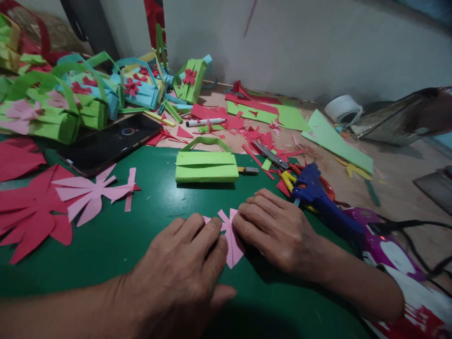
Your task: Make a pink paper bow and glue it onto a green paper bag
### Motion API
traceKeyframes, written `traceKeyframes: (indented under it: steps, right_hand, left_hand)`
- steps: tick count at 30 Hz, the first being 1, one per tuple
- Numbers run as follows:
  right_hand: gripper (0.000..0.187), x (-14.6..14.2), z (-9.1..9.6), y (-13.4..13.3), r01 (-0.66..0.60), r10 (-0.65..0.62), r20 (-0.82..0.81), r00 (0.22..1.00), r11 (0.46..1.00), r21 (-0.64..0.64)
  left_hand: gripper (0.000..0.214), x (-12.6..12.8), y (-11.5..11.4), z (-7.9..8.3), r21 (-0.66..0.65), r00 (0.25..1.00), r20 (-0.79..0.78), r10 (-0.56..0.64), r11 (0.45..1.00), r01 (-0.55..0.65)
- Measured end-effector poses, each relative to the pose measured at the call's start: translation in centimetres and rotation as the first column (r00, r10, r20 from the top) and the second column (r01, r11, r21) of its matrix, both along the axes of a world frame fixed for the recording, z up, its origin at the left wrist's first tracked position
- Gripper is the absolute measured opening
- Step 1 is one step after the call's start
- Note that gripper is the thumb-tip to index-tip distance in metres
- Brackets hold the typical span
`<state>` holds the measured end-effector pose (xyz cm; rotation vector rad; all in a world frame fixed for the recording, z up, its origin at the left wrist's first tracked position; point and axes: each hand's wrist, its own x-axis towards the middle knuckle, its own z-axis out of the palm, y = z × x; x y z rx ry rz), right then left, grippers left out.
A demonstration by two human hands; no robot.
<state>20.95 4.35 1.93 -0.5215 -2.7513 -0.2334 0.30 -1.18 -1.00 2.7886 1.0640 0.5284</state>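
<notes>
A pink paper flower [233, 249] lies on the green mat [151, 188], partly covered by both hands. My left hand [183, 263] has its fingers pressed together on the flower's left petals, with the thumb below. From the right, the bent fingers of my right hand [275, 230] pinch the petals on that side. Just beyond my hands stands a small light-green paper handbag [206, 174] with a looped handle. The tip of a yellow-and-black cutter [249, 170] sticks out beside it.
To the left lie another pink flower [97, 192], red paper flowers [35, 212] and a phone [113, 141]. Finished paper bags [141, 89] crowd the back left. Scissors [275, 157], a blue glue gun [314, 188], red scraps [235, 121] and a tape roll [342, 109] are at the right.
</notes>
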Motion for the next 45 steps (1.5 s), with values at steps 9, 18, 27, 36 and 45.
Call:
traceKeyframes:
  steps: [9, 18, 27, 36, 45]
  right_hand:
    - [0.037, -0.1, 0.0, 0.0, 0.006, -0.005, 0.01, 1.0, 1.0, -0.013]
    - [0.037, 0.1, 0.0, 0.0, 0.0, 0.0, 0.004, 1.0, 1.0, -0.014]
    - [0.039, 0.2, -0.1, 0.1, -0.008, 0.008, 0.023, 1.0, 1.0, -0.001]
    - [0.036, 0.1, 0.0, 0.2, -0.012, 0.012, 0.026, 1.0, 1.0, 0.011]
    - [0.035, 0.0, -0.1, 0.3, -0.017, 0.015, 0.027, 1.0, 0.999, 0.047]
  left_hand:
    - [0.028, 0.0, 0.2, 0.2, -0.014, 1.0, 0.008, -0.008, 1.0, 0.008]
    - [0.027, 0.0, 0.1, 0.3, -0.017, 1.0, 0.012, -0.01, 1.0, 0.01]
    - [0.024, -0.5, 1.7, 1.2, -0.23, 0.989, 0.145, 0.004, 0.973, 0.03]
    - [0.028, -0.4, 3.9, 0.8, -0.279, 0.967, 0.252, 0.03, 0.959, 0.043]
    - [0.035, -0.7, 5.4, 1.6, -0.217, 0.996, 0.085, -0.003, 0.976, 0.022]
